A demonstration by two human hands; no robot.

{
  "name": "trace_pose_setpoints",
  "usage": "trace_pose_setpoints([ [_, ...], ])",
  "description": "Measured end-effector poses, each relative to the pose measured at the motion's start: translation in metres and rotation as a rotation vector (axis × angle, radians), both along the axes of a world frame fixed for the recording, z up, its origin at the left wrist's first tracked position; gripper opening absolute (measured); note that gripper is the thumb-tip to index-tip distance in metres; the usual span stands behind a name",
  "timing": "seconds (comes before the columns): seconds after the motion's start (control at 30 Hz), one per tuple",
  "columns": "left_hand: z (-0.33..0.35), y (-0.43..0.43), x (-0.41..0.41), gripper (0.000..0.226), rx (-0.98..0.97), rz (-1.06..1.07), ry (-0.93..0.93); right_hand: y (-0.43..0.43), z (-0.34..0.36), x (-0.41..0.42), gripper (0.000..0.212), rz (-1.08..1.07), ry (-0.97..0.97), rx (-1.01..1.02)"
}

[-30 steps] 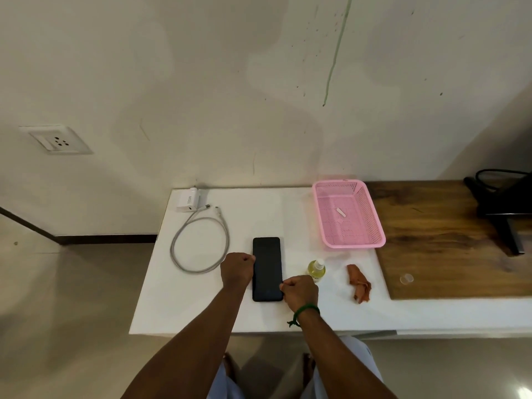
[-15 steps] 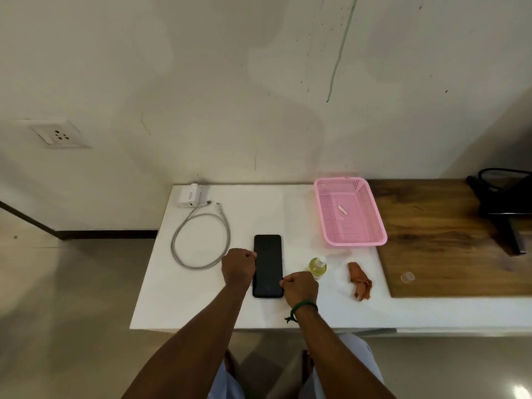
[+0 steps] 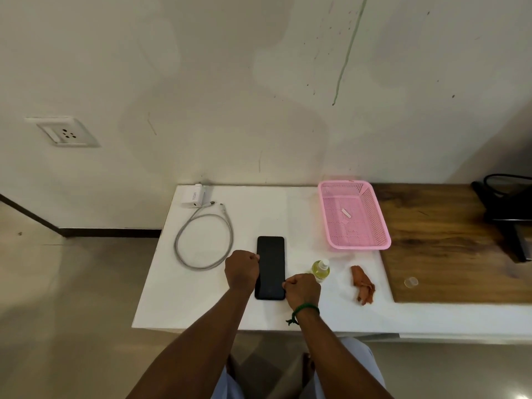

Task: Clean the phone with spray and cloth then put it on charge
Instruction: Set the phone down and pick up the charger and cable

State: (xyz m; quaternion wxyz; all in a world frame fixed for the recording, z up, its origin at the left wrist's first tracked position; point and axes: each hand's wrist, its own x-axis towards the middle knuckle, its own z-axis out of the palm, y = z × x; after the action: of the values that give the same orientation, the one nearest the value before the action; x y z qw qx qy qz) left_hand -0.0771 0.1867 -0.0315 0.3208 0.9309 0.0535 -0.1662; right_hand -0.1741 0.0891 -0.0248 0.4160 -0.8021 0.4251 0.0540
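Observation:
A black phone [image 3: 270, 263] lies flat, screen up, on the white table [image 3: 198, 300]. My left hand [image 3: 241, 269] is curled against its left edge, and my right hand [image 3: 302, 289] is curled against its lower right edge; both pinch the phone's sides. A small spray bottle [image 3: 320, 270] of yellowish liquid stands just right of my right hand. An orange-brown cloth [image 3: 362, 283] lies crumpled further right. A white charger block [image 3: 193, 195] sits at the table's back left, with its grey cable [image 3: 201, 237] looped beside it, unplugged.
A wall socket [image 3: 66, 133] is on the wall to the far left, away from the table. A pink basket [image 3: 358, 246] holding a small white piece sits at the back right. On the wooden board [image 3: 449, 240] lie a clear cap [image 3: 410, 282] and a black object [image 3: 509, 205].
Both hands stay at the phone's edges and the phone has not moved. Only the view has shifted slightly.

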Motion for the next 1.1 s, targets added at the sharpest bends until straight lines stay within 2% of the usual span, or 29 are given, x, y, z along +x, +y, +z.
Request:
trace_pose_setpoints([
  [0.23, 0.005, 0.002, 0.0, 0.029, -0.017, 0.001, 0.035, 0.004, 0.002, -0.001, 0.015, 0.002, 0.0, -0.01],
  [0.33, 0.011, 0.007, -0.001, 0.029, -0.002, -0.012, 0.013, 0.009, 0.005, -0.001, 0.028, 0.044, -0.004, -0.086],
  [0.4, 0.017, 0.014, 0.001, 0.029, -0.011, -0.015, -0.02, 0.016, 0.013, 0.0, 0.017, 0.084, -0.026, -0.124],
  [0.47, 0.024, 0.023, 0.007, 0.024, -0.036, -0.01, -0.057, 0.023, 0.022, 0.003, 0.014, 0.135, -0.065, -0.152],
  [0.53, 0.034, 0.036, 0.018, 0.022, -0.025, 0.002, -0.107, 0.03, 0.032, 0.008, 0.023, 0.189, -0.121, -0.172],
  [0.63, 0.052, 0.057, 0.042, 0.033, 0.013, 0.039, -0.22, 0.039, 0.043, 0.019, 0.036, 0.248, -0.143, -0.193],
  [0.7, 0.063, 0.073, 0.063, 0.025, 0.012, 0.073, -0.246, 0.046, 0.048, 0.029, 0.032, 0.306, -0.157, -0.19],
  [0.77, 0.066, 0.089, 0.088, 0.023, -0.007, 0.133, -0.252, 0.053, 0.05, 0.041, 0.013, 0.369, -0.195, -0.172],
  [0.8, 0.066, 0.096, 0.1, 0.026, -0.012, 0.136, -0.247, 0.058, 0.049, 0.045, 0.006, 0.398, -0.21, -0.159],
  [0.87, 0.062, 0.106, 0.124, 0.036, -0.006, 0.122, -0.222, 0.067, 0.043, 0.056, 0.02, 0.476, -0.226, -0.143],
  [0.97, 0.052, 0.112, 0.157, 0.042, -0.011, 0.197, -0.13, 0.083, 0.031, 0.072, 0.03, 0.581, -0.224, -0.115],
  [1.1, 0.034, 0.11, 0.195, 0.069, -0.002, 0.23, -0.071, 0.092, 0.01, 0.091, 0.041, 0.682, -0.18, -0.166],
])
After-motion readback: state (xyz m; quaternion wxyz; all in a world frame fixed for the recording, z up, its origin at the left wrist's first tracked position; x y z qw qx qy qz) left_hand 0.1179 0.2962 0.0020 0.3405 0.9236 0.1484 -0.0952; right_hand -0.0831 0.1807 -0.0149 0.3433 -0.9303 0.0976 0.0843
